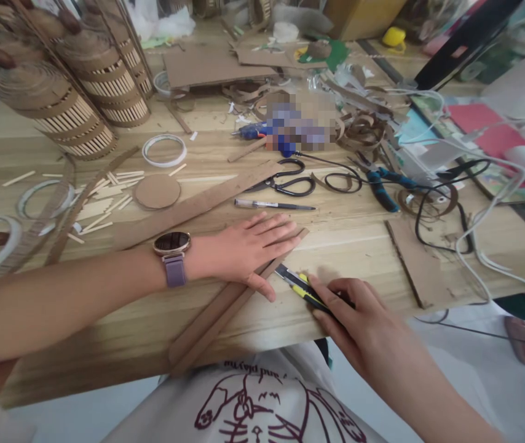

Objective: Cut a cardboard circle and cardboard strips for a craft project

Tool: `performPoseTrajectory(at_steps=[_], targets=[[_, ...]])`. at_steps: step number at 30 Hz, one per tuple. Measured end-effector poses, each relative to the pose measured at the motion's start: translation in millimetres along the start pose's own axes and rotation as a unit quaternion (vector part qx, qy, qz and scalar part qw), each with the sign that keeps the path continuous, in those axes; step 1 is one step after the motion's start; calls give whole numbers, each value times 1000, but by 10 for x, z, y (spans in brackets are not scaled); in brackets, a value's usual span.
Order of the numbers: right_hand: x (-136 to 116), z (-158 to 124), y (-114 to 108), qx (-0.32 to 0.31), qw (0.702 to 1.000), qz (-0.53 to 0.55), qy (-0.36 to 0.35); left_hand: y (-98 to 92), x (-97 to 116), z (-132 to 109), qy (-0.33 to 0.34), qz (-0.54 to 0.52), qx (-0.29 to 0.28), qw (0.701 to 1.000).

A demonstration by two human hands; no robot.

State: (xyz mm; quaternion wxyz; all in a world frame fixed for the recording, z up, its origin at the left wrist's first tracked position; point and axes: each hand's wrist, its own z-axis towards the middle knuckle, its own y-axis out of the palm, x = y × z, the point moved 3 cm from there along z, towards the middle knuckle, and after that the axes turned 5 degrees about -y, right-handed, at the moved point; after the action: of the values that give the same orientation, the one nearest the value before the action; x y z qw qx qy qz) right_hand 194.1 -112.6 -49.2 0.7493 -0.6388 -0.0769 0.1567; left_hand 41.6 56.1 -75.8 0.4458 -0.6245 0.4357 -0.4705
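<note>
My left hand (248, 249) lies flat with fingers stretched out, pressing on narrow cardboard strips (216, 320) that run slantwise to the table's front edge. A watch sits on that wrist. In my right hand (355, 314) is a yellow and black utility knife (306, 289), gripped with the index finger along its top. Its blade is out, and the tip is close to the strip's edge beside my left thumb. Whether the blade touches the cardboard I cannot tell. Just beyond my left hand lie a pen (274, 205), black-handled scissors (285, 181) and a long cardboard strip (198, 203).
A cardboard disc (157, 191), small wooden sticks (106, 203) and tape rolls (164, 151) lie on the left. Cylindrical stick-and-cardboard models (69, 117) stand behind them. Blue-handled pliers (382, 184), cables (479, 221) and a cardboard piece (412, 264) are on the right. Scraps (373, 123) pile at the back.
</note>
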Motion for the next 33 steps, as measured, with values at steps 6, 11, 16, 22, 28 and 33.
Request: performPoseTrajectory(at_steps=[6,11,16,22,28,33], targets=[[92,49,18,-9,999,40,19,18,19,-24,1,17,69,997],[307,113,30,-21,997,65,48,19,-6,150,-14,15,84,996],[526,219,29,-34,994,92,47,-49,-72,288,-48,14,68,996],[609,291,43,-27,995,91,25,-131,-203,230,-1,-51,-25,998],[561,283,63,-34,998,47,4,-123,-267,226,15,-65,-18,998],[507,222,23,-27,1000,9,-7,-98,-256,236,6,-59,-24,998]])
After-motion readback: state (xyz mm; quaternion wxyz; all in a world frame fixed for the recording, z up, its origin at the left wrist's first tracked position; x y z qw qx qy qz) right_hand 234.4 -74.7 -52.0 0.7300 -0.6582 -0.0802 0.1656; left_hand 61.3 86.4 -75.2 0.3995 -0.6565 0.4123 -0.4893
